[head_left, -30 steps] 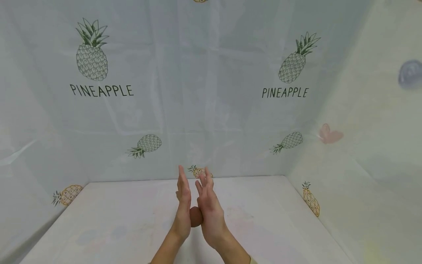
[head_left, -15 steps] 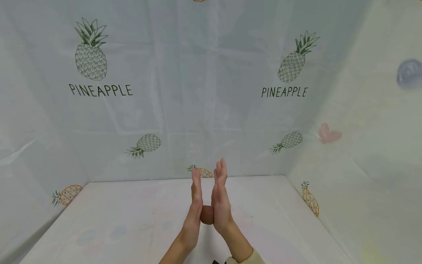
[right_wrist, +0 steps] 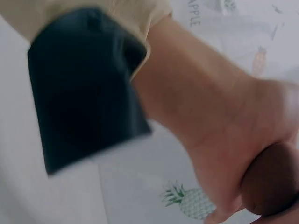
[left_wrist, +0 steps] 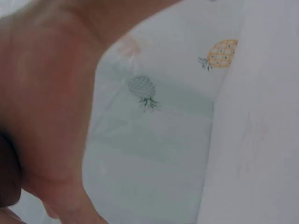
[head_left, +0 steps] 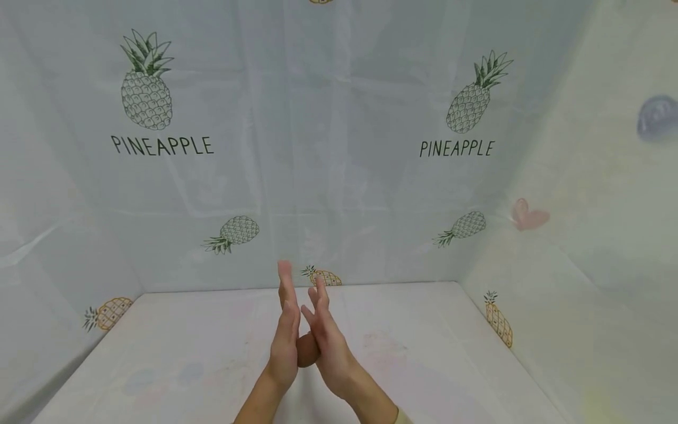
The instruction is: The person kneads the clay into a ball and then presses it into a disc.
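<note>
A brown ball (head_left: 307, 351), smooth and clay-like, is held between my two palms above the table. My left hand (head_left: 284, 348) presses on its left side, fingers straight and pointing up and away. Against the ball's right side lies the palm of my right hand (head_left: 332, 354), its fingers extended and slightly spread. The right wrist view shows the brown ball (right_wrist: 270, 182) up close against a palm, partly cut off by the frame. Only a dark bit of the ball (left_wrist: 7, 175) shows at the left wrist view's edge.
Beneath the hands lies a white table (head_left: 185, 341) with faint coloured patches. A pale pineapple-print sheet (head_left: 318, 176) hangs behind it, with more sheeting at both sides. A dark band-like piece (right_wrist: 88, 93) sits by a beige sleeve (right_wrist: 135, 14) in the right wrist view.
Both hands shifted right and then back left, the ball staying between the palms. The right hand's fingertips went higher, then dropped below the left's. The ball's outline varies slightly.
</note>
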{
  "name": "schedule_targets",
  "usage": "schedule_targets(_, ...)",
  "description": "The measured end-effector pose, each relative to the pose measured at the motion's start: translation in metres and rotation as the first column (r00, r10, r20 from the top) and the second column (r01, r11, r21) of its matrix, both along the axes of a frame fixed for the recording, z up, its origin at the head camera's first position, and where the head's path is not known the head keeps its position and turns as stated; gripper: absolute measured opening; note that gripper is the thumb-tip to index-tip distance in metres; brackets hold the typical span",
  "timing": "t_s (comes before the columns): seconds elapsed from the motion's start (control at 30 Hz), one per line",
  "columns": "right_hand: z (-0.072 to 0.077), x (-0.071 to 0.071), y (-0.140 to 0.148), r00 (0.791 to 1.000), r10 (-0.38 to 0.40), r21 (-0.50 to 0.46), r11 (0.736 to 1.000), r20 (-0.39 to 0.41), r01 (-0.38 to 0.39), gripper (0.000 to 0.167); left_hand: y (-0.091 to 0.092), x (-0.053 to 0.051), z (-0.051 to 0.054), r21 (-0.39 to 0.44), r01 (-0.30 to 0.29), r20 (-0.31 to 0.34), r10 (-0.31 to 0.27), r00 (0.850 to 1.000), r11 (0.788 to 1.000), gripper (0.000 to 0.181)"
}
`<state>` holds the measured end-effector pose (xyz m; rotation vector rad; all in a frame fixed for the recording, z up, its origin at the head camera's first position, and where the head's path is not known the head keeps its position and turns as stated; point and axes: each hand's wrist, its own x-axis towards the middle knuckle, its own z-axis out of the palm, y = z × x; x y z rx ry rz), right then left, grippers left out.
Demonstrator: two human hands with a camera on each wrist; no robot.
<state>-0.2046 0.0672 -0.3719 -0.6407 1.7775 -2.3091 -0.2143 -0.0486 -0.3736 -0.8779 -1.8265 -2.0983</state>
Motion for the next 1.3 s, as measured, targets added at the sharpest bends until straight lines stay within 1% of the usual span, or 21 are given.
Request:
schedule_targets(0.1, 0.005, 0.006, 0.0, 1.0, 0.002, -0.02, 1.0, -0.015, -0.003, 0.062, -0.002, -0.006, -0.003, -0.011, -0.015, 0.033, 0.015, 0.999, 1.0, 0.058)
schedule_targets(0.2, 0.008, 0.008, 0.002, 0.998, -0.017, -0.059, 0.998, -0.058, 0.013, 0.063, 0.0, -0.012, -0.008, -0.033, -0.038, 0.054, 0.04, 0.998, 0.999, 0.058)
schedule_targets(0.3, 0.01, 0.007, 0.005, 0.994, -0.04, -0.117, 0.993, -0.104, 0.028, 0.064, 0.006, -0.013, -0.013, -0.07, -0.046, 0.075, 0.052, 0.996, 0.996, 0.059)
schedule_targets(0.4, 0.012, 0.003, 0.01, 0.985, -0.082, -0.174, 0.983, -0.152, 0.055, 0.064, 0.014, -0.01, -0.016, -0.098, -0.02, 0.099, 0.03, 0.995, 0.995, 0.059)
schedule_targets(0.47, 0.012, 0.0, 0.014, 0.975, -0.121, -0.2, 0.976, -0.186, 0.083, 0.064, 0.02, -0.007, -0.017, -0.109, 0.011, 0.107, 0.001, 0.994, 0.994, 0.057)
schedule_targets(0.53, 0.012, -0.003, 0.018, 0.959, -0.166, -0.211, 0.97, -0.23, 0.118, 0.063, 0.024, -0.002, -0.016, -0.109, 0.051, 0.108, -0.039, 0.993, 0.993, 0.056)
schedule_targets(0.63, 0.011, -0.009, 0.025, 0.926, -0.238, -0.204, 0.962, -0.293, 0.183, 0.062, 0.027, 0.006, -0.013, -0.11, 0.116, 0.097, -0.106, 0.99, 0.987, 0.054)
schedule_targets(0.7, 0.011, -0.012, 0.03, 0.898, -0.288, -0.197, 0.952, -0.332, 0.233, 0.062, 0.028, 0.01, -0.01, -0.11, 0.169, 0.092, -0.159, 0.983, 0.979, 0.054)
schedule_targets(0.83, 0.011, -0.018, 0.037, 0.846, -0.384, -0.208, 0.922, -0.37, 0.328, 0.062, 0.029, 0.016, -0.006, -0.111, 0.262, 0.085, -0.254, 0.963, 0.959, 0.055)
schedule_targets(0.9, 0.01, -0.022, 0.039, 0.82, -0.426, -0.219, 0.904, -0.381, 0.368, 0.063, 0.03, 0.018, -0.006, -0.104, 0.286, 0.071, -0.28, 0.958, 0.953, 0.055)
schedule_targets(0.97, 0.007, -0.026, 0.039, 0.807, -0.45, -0.214, 0.893, -0.381, 0.397, 0.063, 0.031, 0.02, -0.006, -0.095, 0.286, 0.049, -0.283, 0.958, 0.953, 0.056)
schedule_targets(1.0, 0.006, -0.027, 0.038, 0.809, -0.452, -0.206, 0.892, -0.376, 0.402, 0.063, 0.031, 0.02, -0.007, -0.09, 0.279, 0.039, -0.276, 0.96, 0.956, 0.056)
schedule_targets(1.03, 0.004, -0.028, 0.037, 0.818, -0.444, -0.195, 0.896, -0.365, 0.399, 0.063, 0.031, 0.02, -0.007, -0.089, 0.264, 0.029, -0.263, 0.964, 0.96, 0.057)
schedule_targets(1.07, 0.003, -0.029, 0.035, 0.834, -0.426, -0.183, 0.905, -0.351, 0.385, 0.062, 0.031, 0.02, -0.007, -0.089, 0.247, 0.022, -0.246, 0.969, 0.965, 0.057)
schedule_targets(1.1, 0.001, -0.029, 0.033, 0.852, -0.401, -0.167, 0.916, -0.337, 0.365, 0.062, 0.031, 0.02, -0.007, -0.089, 0.23, 0.012, -0.23, 0.973, 0.969, 0.057)
schedule_targets(1.13, 0.0, -0.029, 0.031, 0.875, -0.369, -0.15, 0.929, -0.313, 0.338, 0.062, 0.03, 0.019, -0.008, -0.09, 0.21, 0.001, -0.21, 0.978, 0.974, 0.057)
schedule_targets(1.2, -0.001, -0.027, 0.027, 0.922, -0.289, -0.125, 0.956, -0.257, 0.265, 0.062, 0.028, 0.017, -0.007, -0.086, 0.18, 0.0, -0.181, 0.984, 0.98, 0.057)
schedule_targets(1.23, -0.002, -0.026, 0.024, 0.941, -0.247, -0.116, 0.967, -0.231, 0.225, 0.062, 0.027, 0.016, -0.007, -0.087, 0.164, 0.002, -0.165, 0.986, 0.983, 0.057)
schedule_targets(1.3, -0.003, -0.022, 0.02, 0.969, -0.174, -0.078, 0.984, -0.176, 0.162, 0.061, 0.024, 0.014, -0.007, -0.078, 0.14, 0.016, -0.139, 0.99, 0.987, 0.057)
